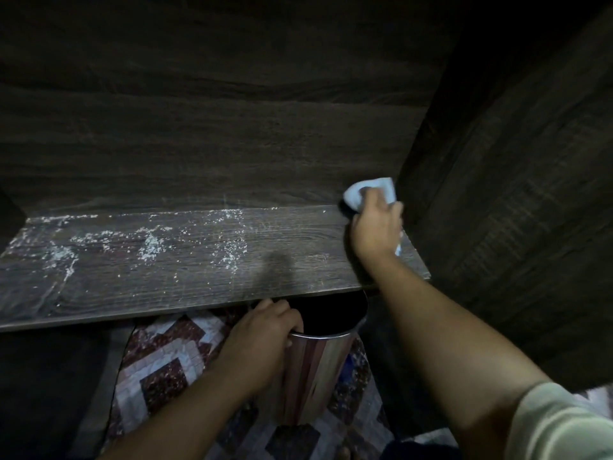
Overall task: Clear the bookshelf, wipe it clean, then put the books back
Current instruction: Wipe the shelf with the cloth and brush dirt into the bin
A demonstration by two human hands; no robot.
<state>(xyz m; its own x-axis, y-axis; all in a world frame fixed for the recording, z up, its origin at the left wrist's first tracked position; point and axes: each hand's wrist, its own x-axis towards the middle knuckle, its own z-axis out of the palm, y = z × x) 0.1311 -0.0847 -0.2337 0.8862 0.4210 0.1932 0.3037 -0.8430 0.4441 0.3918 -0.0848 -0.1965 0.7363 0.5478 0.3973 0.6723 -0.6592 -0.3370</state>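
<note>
Concerns the dark wooden shelf [166, 280], bare of books in this view. Carries white crumbs [150, 248] and dust over its left and middle parts, thickest toward the back edge; looks freer of grit at the right end. Grips a crumpled pale blue cloth [365, 190] in the right hand [376, 227], fingers curled round it, pressed into the back right corner where shelf, back panel [199, 127] and side panel [514, 194] meet. Clasps with the left hand [262, 330] the rim of a shiny metal bin [318, 366], mouth up, just under the front edge of the shelf, below its right half. Shows a patterned patchwork rug [166, 360] on the floor beneath. Judged stage: clearing done as far as visible; wiping hardly begun, with most of the grit not yet swept toward the bin. Left to do: finish the wipe across the whole board, then return the books, none of which appear here. Cannot tell whether other shelves need the same.
</note>
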